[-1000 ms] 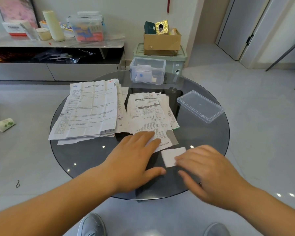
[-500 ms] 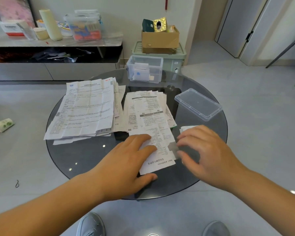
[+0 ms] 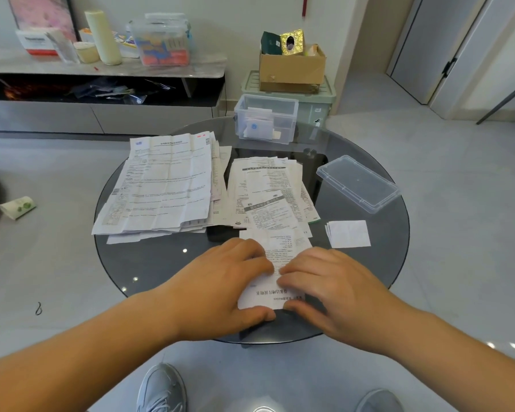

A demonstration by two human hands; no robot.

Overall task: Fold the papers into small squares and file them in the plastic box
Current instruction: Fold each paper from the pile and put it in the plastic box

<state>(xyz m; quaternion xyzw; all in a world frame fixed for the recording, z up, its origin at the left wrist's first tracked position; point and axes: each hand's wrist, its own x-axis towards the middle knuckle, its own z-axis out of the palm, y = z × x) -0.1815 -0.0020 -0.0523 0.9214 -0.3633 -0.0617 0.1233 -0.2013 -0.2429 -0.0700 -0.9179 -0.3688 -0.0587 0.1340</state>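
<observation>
**Head view: both hands flat on a long printed slip at the near edge of the glass table**

The left hand [image 3: 229, 281] and right hand [image 3: 333, 292] lie side by side on the slip [image 3: 280, 248], fingers fairly straight and pressing down. Both thumbs sit at its near edge, and whether they tuck under it cannot be told. The slip's far end overlaps the middle stack of papers [image 3: 268, 188]. A folded square [image 3: 350, 234] lies apart to the right, near the lid [image 3: 359, 184]. The plastic box [image 3: 292, 126] stands at the far side of the table [image 3: 161, 263], with folded papers inside. The slip looks thin, light and limp, and likely to slide on glass. It is probably best pinned with one hand while the other lifts the near edge by its corners and creases it flat.
</observation>
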